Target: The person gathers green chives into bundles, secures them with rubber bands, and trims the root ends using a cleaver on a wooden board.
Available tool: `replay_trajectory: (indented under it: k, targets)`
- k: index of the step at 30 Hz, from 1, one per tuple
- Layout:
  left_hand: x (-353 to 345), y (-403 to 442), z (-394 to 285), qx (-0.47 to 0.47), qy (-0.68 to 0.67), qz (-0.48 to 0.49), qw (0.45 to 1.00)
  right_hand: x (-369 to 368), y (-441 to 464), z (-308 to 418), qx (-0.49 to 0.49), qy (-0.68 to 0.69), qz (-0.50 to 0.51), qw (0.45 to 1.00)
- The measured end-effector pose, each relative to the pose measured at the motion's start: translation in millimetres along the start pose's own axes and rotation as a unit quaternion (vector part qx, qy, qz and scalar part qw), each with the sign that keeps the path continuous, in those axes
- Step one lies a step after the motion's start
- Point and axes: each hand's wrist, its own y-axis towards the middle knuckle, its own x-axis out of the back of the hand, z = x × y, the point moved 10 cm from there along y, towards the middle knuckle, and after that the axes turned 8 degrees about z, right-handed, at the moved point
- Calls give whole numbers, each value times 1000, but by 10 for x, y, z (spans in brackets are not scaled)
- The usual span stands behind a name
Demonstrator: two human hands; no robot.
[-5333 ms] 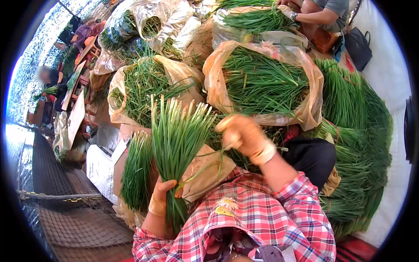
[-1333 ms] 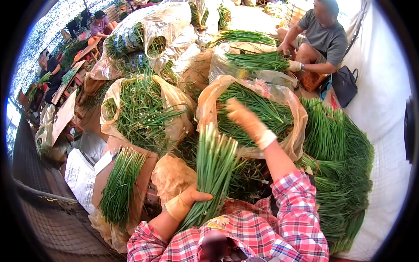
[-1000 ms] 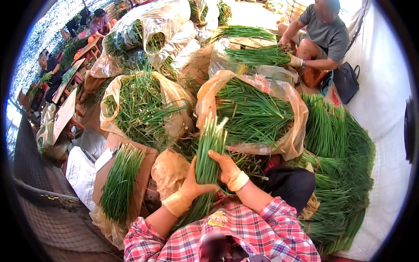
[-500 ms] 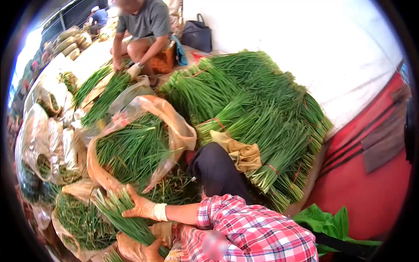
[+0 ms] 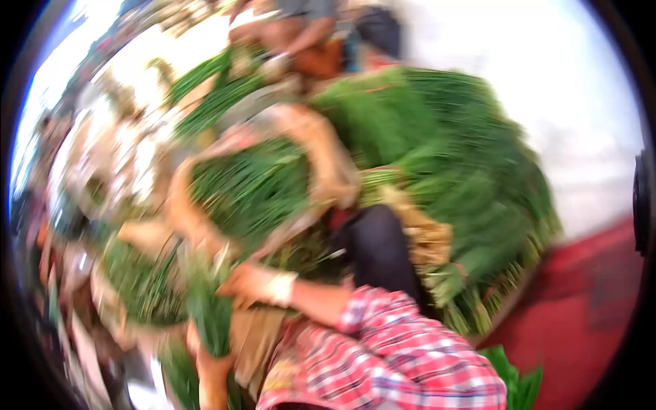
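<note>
The view is smeared by motion. A bunch of long green stalks (image 5: 210,311) stands upright at the lower left, pale ends up. Low on the bunch, my left hand (image 5: 213,365) is wrapped round it. My right hand (image 5: 247,283) is at the bunch's right side, higher up, its fingers bent toward the stalks; blur hides whether they grip. Behind it lies an open plastic bag (image 5: 329,147) full of green stalks (image 5: 253,191). Another bag of loose greens (image 5: 143,283) is left of the bunch. More stalks (image 5: 179,372) lie below it.
A large pile of tied green bundles (image 5: 458,171) fills the right, with a tan cloth (image 5: 427,236) at its near edge. My dark-clad knee (image 5: 383,249) is beside it. A co-worker (image 5: 294,31) sits at the top near more stalks (image 5: 222,102). Red sheeting (image 5: 581,307) lies lower right.
The view has swung right, then partly back left. The bunch was tilted half a second ago and is more upright now. Both hands have stayed by it.
</note>
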Motion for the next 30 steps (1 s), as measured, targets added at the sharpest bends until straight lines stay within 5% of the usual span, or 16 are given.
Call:
replay_trajectory:
  k: [1, 3, 6, 10, 12, 13, 14, 15, 16, 17, 19, 22, 24, 26, 28, 30]
  targets:
    - [37, -17, -4, 15, 44, -13, 999, -21, -127, 100, -45, -74, -59, 994]
    - [-48, -105, 297, 55, -89, 45, 993, 18, -185, 60, -118, -125, -129, 977]
    - [-109, -203, 457, 62, -191, 95, 975, 61, -241, 188, -84, -172, -186, 964]
    - [-74, -168, 643, 20, -130, 61, 989, 853, -406, 447, 80, 67, -318, 942]
    - [8, -239, 636, -11, -89, 46, 995, 1256, -661, 744, 96, -36, -320, 942]
    - [41, -285, 684, 45, -108, 49, 992, 1244, -637, 769, -49, -233, -314, 919]
    - [51, -333, 766, 102, -127, 54, 985, 1220, -625, 751, -191, -417, -290, 840]
    - [70, -309, 777, 103, -130, 49, 985, 1121, -553, 802, -103, -580, -276, 760]
    - [71, -297, 800, 113, -98, 44, 988, 707, -443, 956, -30, -602, -240, 761]
    - [62, -289, 808, 123, -67, 39, 989, 305, -364, 958, -24, -393, -223, 892]
    - [19, -271, 732, 122, -69, 35, 989, -153, -134, 835, -31, -334, -158, 929]
    - [-124, -243, 941, 134, -59, 39, 988, -316, 154, 656, -34, -450, -125, 883]
    - [-226, -227, 853, 10, -160, 38, 986, -374, 312, 327, -138, -460, -43, 876]
    - [-356, -246, 815, 18, -268, 94, 959, -395, 274, 241, -141, -430, -40, 891]
    - [-266, -277, 703, -41, -318, 67, 945, -351, 207, 413, -29, -215, -49, 975]
    - [-243, -320, 688, -57, -354, 66, 931, -98, 28, 792, 44, -277, -140, 950]
